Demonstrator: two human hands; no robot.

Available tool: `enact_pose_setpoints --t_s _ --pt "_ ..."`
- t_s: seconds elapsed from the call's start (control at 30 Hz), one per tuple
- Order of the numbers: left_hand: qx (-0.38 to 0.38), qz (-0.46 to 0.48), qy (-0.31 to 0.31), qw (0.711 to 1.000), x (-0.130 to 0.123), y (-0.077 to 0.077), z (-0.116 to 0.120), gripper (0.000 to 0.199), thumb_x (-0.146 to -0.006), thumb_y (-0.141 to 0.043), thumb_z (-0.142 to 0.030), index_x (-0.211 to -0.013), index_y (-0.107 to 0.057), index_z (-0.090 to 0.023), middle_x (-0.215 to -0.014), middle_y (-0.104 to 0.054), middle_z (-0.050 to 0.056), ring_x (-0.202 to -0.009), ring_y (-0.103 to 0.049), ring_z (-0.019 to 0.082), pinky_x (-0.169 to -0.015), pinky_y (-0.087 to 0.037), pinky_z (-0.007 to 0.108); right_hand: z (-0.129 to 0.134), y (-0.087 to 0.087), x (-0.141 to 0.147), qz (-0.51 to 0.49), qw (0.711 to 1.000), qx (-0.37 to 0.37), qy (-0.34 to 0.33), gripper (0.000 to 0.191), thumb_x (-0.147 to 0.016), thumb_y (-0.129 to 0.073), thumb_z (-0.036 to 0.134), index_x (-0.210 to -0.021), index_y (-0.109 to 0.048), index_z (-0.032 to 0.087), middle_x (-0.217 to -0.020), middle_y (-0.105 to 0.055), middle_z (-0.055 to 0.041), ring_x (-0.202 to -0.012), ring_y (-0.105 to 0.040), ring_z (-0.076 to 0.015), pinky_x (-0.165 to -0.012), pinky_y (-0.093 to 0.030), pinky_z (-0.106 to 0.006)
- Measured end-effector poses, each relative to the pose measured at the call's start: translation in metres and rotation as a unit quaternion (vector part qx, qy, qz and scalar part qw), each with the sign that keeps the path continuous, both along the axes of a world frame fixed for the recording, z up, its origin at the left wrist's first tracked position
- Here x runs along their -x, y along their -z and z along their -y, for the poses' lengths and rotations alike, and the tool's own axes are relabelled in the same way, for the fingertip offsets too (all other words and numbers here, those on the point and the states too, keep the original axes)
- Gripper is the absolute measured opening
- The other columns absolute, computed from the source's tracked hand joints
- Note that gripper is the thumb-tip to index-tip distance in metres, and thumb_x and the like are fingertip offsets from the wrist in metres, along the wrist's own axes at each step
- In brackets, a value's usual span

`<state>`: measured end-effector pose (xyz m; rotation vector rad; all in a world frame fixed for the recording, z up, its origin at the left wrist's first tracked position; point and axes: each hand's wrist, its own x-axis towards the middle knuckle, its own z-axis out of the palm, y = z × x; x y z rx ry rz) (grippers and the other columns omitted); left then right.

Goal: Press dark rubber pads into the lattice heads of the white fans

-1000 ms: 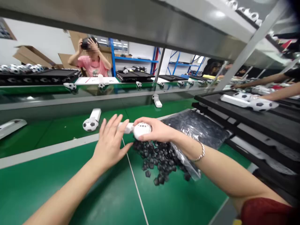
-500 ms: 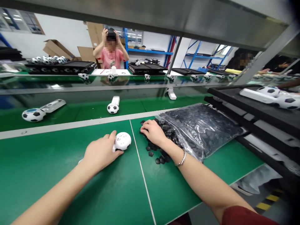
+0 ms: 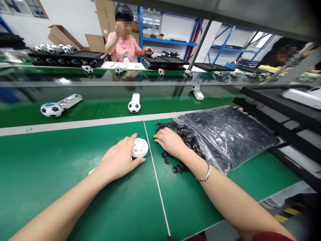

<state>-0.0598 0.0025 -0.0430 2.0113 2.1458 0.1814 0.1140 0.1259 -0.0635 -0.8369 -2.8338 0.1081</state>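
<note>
A white ball-shaped part (image 3: 140, 148) with openings in its face is gripped between the thumb and fingers of my left hand (image 3: 120, 159), low over the green table (image 3: 120, 211). A bit of white shows behind that wrist. On the right, my right hand (image 3: 169, 141) rests at the left edge of a heap of small black pentagon pieces (image 3: 189, 140). Its fingers are bent together; whatever they hold, if anything, is hidden. Beside the heap lies a clear plastic bag (image 3: 230, 134) full of similar black pieces.
Football-patterned devices (image 3: 134, 106) lie on the green strip (image 3: 107, 107) beyond the table. Black trays (image 3: 278, 117) are stacked at the right. Across the line sits a person in a pink shirt (image 3: 125, 50), near more trays. A metal shelf (image 3: 238, 16) hangs overhead.
The view has shifted. The white part in my left hand now shows a face with openings instead of its smoother side. The person opposite has lowered one hand from the head.
</note>
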Motion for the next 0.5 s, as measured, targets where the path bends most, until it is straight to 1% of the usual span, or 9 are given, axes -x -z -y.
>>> enact_pose_setpoints --t_s 0.1,0.17,0.23,0.33,0.4,0.43,0.47,0.5 --pt "0.0 -0.028 0.004 1.0 -0.002 0.0 -0.001 0.08 -0.076 -0.05 -0.054 -0.137 -0.021 -0.01 -0.124 -0.046 0.016 -0.112 -0.046 0.032 -0.086 -0.042 0.041 0.003 -0.002 0.003 0.03 0.999 -0.032 -0.004 0.019 -0.087 -0.053 0.025 -0.092 -0.067 0.013 -0.085 -0.057 -0.0096 -0.084 -0.046 -0.022 -0.075 -0.039 -0.033" --pt "0.002 -0.024 0.009 1.0 -0.002 0.001 -0.001 0.08 -0.077 -0.049 -0.054 -0.137 -0.02 -0.009 -0.127 -0.045 0.016 -0.112 -0.046 0.032 -0.085 -0.043 0.041 0.003 -0.001 0.005 0.037 0.998 -0.045 -0.001 0.018 -0.088 -0.051 0.021 -0.092 -0.066 0.012 -0.084 -0.057 -0.0102 -0.084 -0.046 -0.0227 -0.075 -0.039 -0.033" --pt "0.0 -0.006 0.011 1.0 0.0 0.001 -0.001 0.077 -0.078 -0.048 -0.054 -0.137 -0.021 -0.012 -0.128 -0.044 0.015 -0.111 -0.047 0.031 -0.085 -0.043 0.04 0.001 0.001 0.005 0.032 0.998 -0.048 0.003 0.018 -0.087 -0.049 0.014 -0.096 -0.065 0.011 -0.085 -0.057 -0.0109 -0.085 -0.046 -0.0229 -0.076 -0.039 -0.033" --pt "0.004 0.03 0.008 1.0 0.003 0.0 0.001 0.071 -0.077 -0.049 -0.053 -0.135 -0.026 -0.019 -0.128 -0.045 0.01 -0.11 -0.048 0.03 -0.086 -0.043 0.039 0.0 0.003 0.001 0.02 0.998 -0.052 0.013 0.025 -0.086 -0.046 0.007 -0.107 -0.06 0.01 -0.089 -0.058 -0.0109 -0.087 -0.047 -0.0221 -0.078 -0.039 -0.033" --pt "0.006 0.044 0.0 0.999 0.004 -0.001 0.002 0.07 -0.075 -0.052 -0.052 -0.134 -0.028 -0.022 -0.126 -0.045 0.008 -0.108 -0.05 0.029 -0.086 -0.044 0.039 0.003 0.001 -0.002 -0.036 0.999 -0.013 0.019 0.024 -0.086 -0.048 0.007 -0.106 -0.059 0.011 -0.092 -0.059 -0.0085 -0.089 -0.049 -0.0201 -0.08 -0.04 -0.031" --pt "0.004 0.046 -0.004 0.999 0.004 -0.001 0.002 0.07 -0.075 -0.053 -0.052 -0.134 -0.028 -0.023 -0.126 -0.045 0.007 -0.107 -0.051 0.029 -0.085 -0.044 0.039 0.007 -0.001 -0.003 -0.084 0.996 0.031 0.02 0.02 -0.086 -0.049 0.008 -0.103 -0.06 0.013 -0.092 -0.06 -0.0064 -0.088 -0.051 -0.0181 -0.08 -0.041 -0.029" --pt "-0.001 0.047 -0.007 0.999 0.004 -0.002 0.002 0.071 -0.074 -0.054 -0.051 -0.134 -0.027 -0.025 -0.126 -0.045 0.006 -0.105 -0.052 0.028 -0.083 -0.045 0.038 0.011 -0.004 -0.003 -0.139 0.986 0.086 0.016 0.016 -0.086 -0.051 0.009 -0.098 -0.06 0.014 -0.091 -0.061 -0.0041 -0.085 -0.053 -0.0158 -0.078 -0.042 -0.027" --pt "-0.007 0.049 -0.011 0.999 0.004 -0.001 0.002 0.072 -0.073 -0.055 -0.051 -0.134 -0.026 -0.026 -0.126 -0.044 0.005 -0.103 -0.053 0.028 -0.082 -0.046 0.037 0.017 -0.007 -0.003 -0.195 0.97 0.143 0.007 0.012 -0.085 -0.052 0.01 -0.094 -0.059 0.015 -0.088 -0.061 -0.002 -0.081 -0.055 -0.0135 -0.076 -0.043 -0.025"
